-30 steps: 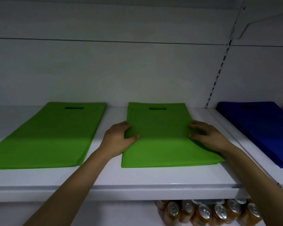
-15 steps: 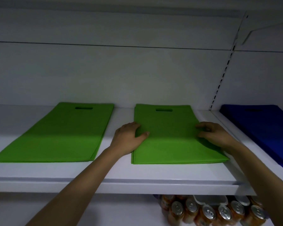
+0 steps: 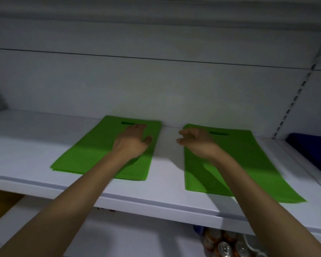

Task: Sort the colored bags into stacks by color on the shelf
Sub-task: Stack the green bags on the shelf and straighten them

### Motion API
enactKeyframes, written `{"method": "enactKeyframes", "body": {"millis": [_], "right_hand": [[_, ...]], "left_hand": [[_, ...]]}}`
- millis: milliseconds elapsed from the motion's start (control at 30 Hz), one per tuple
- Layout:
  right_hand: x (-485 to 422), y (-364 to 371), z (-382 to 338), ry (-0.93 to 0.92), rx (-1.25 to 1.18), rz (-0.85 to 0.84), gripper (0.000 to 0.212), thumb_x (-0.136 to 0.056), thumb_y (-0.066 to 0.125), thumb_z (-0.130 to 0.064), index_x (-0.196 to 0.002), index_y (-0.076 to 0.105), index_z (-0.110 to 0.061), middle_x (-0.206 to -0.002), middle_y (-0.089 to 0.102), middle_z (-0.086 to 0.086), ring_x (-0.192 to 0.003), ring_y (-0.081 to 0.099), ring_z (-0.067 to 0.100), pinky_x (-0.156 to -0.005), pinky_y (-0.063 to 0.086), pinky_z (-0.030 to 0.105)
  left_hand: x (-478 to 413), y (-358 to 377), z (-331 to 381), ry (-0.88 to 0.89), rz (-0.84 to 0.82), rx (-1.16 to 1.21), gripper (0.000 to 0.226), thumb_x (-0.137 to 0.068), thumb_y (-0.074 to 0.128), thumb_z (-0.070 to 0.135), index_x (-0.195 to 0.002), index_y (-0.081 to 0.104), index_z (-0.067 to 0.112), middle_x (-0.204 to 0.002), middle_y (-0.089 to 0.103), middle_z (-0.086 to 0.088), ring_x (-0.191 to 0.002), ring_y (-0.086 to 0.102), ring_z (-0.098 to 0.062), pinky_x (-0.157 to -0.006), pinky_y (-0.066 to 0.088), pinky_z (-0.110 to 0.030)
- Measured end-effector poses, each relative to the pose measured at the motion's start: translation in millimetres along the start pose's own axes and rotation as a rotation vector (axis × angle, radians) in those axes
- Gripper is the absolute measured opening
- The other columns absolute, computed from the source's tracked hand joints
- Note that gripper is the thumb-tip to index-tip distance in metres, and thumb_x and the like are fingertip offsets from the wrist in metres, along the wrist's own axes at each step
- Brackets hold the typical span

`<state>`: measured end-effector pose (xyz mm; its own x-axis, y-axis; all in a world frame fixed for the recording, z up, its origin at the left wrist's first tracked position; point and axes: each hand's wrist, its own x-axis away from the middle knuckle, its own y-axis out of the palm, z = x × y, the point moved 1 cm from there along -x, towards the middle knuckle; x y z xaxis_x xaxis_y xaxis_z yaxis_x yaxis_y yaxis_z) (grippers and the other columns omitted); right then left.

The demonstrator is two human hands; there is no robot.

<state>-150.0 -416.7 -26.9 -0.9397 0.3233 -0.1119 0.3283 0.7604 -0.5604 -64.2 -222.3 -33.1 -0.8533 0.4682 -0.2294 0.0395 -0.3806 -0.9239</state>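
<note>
Two green stacks lie apart on shelf (image 3: 165,199). Head view: left hand (image 3: 132,143), fingers straight, rests on left green stack (image 3: 93,154); right hand (image 3: 195,143) hovers by right green stack (image 3: 248,164), fingers loosely curled, seemingly empty (blur). Merging looks due: slide whole pile, palms flat, edges squared.

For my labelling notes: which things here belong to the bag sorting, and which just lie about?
Job: left stack of flat green fabric bags; right stack of flat green fabric bags; dark blue bag stack; white shelf; left hand; right hand.
Lying about: orange drink cans.
</note>
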Motion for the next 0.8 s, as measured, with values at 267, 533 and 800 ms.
{"method": "enactKeyframes", "body": {"millis": [267, 533, 800], "right_hand": [[6.4, 97.1, -18.8, 0.051, -0.023, 0.111, 0.044, -0.085, 0.069, -0.029, -0.124, 0.057, -0.012, -0.127, 0.060, 0.008, -0.120, 0.054, 0.024, -0.098, 0.044, 0.035], [15.9, 130.4, -25.2, 0.032, 0.372, 0.154, 0.073, -0.081, 0.066, -0.053, -0.139, 0.044, -0.015, -0.133, 0.057, 0.008, -0.122, 0.052, 0.029, -0.103, 0.039, 0.040], [17.1, 132.7, -23.8, -0.022, 0.192, 0.271, 0.068, -0.074, 0.081, -0.029, -0.133, 0.052, -0.012, -0.129, 0.059, 0.010, -0.116, 0.055, 0.029, -0.095, 0.046, 0.037]], "left_hand": [[50.2, -23.8, -124.7, -0.185, -0.025, -0.159, 0.097, -0.074, 0.018, 0.076, -0.136, 0.048, 0.008, -0.145, 0.044, -0.015, -0.133, 0.040, -0.029, -0.107, 0.035, -0.038], [47.2, -15.1, -142.0, -0.169, -0.066, -0.170, 0.075, -0.088, 0.036, 0.070, -0.138, 0.048, 0.016, -0.145, 0.045, -0.007, -0.131, 0.044, -0.024, -0.106, 0.035, -0.036], [41.2, -18.7, -137.8, -0.111, -0.019, -0.333, 0.064, -0.088, 0.036, 0.071, -0.123, 0.059, 0.022, -0.116, 0.064, -0.005, -0.112, 0.053, -0.025, -0.085, 0.040, -0.034]]}}
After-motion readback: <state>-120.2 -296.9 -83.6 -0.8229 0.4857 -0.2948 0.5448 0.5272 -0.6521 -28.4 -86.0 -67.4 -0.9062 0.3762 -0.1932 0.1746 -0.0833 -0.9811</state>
